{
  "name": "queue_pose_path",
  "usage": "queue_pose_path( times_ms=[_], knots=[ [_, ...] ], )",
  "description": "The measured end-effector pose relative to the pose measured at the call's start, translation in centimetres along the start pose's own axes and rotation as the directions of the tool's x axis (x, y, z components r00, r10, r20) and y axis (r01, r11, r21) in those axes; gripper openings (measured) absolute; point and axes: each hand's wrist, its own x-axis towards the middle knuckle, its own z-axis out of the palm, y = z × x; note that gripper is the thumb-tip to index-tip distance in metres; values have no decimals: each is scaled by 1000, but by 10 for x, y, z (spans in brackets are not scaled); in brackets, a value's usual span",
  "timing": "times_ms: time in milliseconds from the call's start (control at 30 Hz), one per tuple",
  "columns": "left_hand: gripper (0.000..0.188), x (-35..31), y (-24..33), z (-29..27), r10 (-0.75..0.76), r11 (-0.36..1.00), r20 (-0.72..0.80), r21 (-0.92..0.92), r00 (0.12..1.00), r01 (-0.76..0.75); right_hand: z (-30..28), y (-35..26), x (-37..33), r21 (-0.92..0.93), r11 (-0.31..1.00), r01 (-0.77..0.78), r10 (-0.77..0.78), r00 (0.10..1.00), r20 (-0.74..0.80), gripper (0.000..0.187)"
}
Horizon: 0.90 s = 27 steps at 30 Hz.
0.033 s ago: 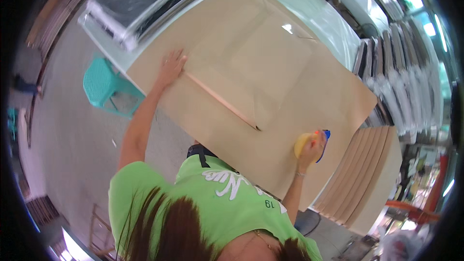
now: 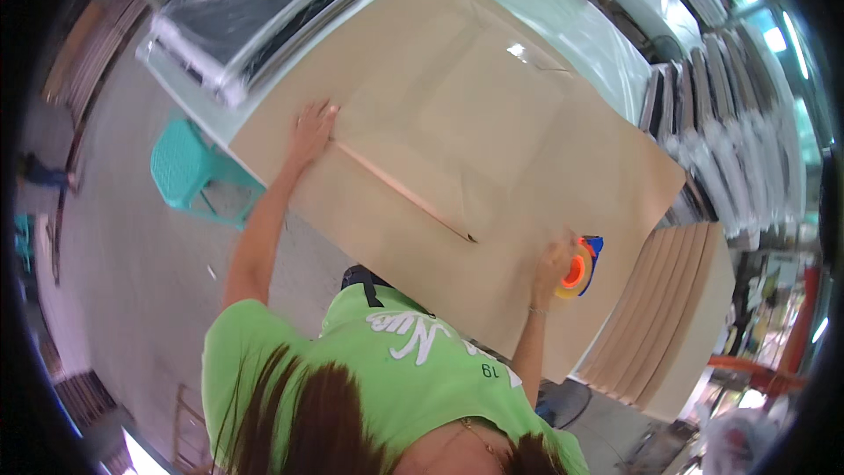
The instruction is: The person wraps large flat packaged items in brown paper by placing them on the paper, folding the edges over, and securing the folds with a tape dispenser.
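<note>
My left hand [image 2: 312,134] lies flat, fingers spread, on a large brown sheet [image 2: 387,237] that looks like paper or card. By its fingertips begins a straight pinkish strip [image 2: 400,186], running toward the right and ending in a small dark tip. A glossy transparent layer [image 2: 492,92] seems to lie over the sheet's middle. Near the sheet's right side rests a tape dispenser [image 2: 591,257], with an orange hub, yellowish roll and blue end. Just left of it is my right hand [image 2: 553,266], not wrapped around it; its slightly blurred fingers point away from me.
The sheet covers much of a pale, plastic-covered table [image 2: 607,57]. Dark film-wrapped panels [image 2: 255,0] lie at the far left. A turquoise stool [image 2: 189,167] stands beside the table. Stacked brown boards [image 2: 651,312] and wrapped panels [image 2: 738,114] crowd the right side.
My right hand has let go of the tape dispenser and shifted slightly left, exposing its orange hub. My left hand stays on the sheet in nearly the same place.
</note>
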Motion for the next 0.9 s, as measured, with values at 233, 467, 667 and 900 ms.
queue_pose_path(
  times_ms=[233,467,667,900],
  knots=[
    [61,23,42,12,-188,892,-49,-428,981,149,142,-42,-14,605,722,-335,342,933,109,61],
    [64,18,79,-63,18,249,461,-862,887,442,99,-61,5,704,452,-547,405,830,384,74],
    [74,-36,77,-180,95,493,435,-802,895,337,-38,-236,-13,552,508,-661,508,748,427,70],
    [70,-45,97,-343,217,501,9,-859,976,-103,-184,-274,-27,953,66,-294,149,948,282,49]
  ],
)
